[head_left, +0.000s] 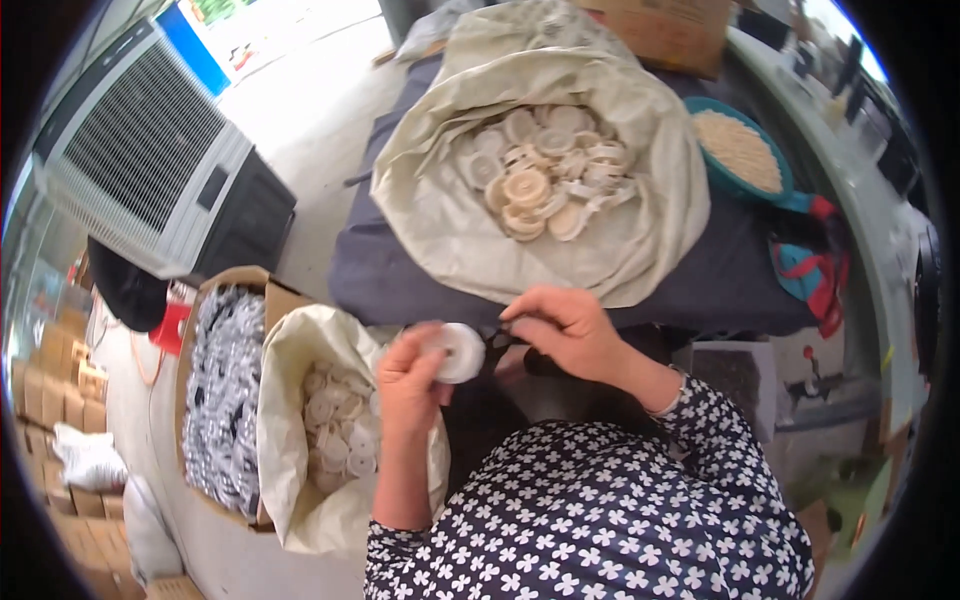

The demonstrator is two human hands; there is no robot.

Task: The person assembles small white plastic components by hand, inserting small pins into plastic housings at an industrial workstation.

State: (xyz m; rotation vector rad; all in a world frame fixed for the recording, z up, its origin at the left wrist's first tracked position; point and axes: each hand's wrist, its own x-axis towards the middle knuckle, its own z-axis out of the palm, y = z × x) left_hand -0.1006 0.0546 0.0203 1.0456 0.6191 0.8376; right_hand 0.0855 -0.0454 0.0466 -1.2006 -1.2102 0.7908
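My left hand [406, 378] pinches a round white plastic disc [461, 355] with a small hole at its middle, holding it upright over my lap. To the right of the disc and apart from it is my right hand [572, 333], its thumb and fingers pressed together at the table's near edge. A small dark bit shows at those fingertips, too small to name. Beyond both hands, an open cream sack [430, 235] on the table holds many white and cream round plastic parts [526, 187]. Below my left hand, a second cream sack [285, 440] holds similar parts [340, 420].
The table [365, 262] has a dark cloth. At its right stand a teal basin [779, 180] of small pale pieces and a red-and-blue bag [800, 270]. A carton [262, 290] of shiny grey pieces stands left, near an air cooler [150, 160]. Another carton [670, 35] is behind.
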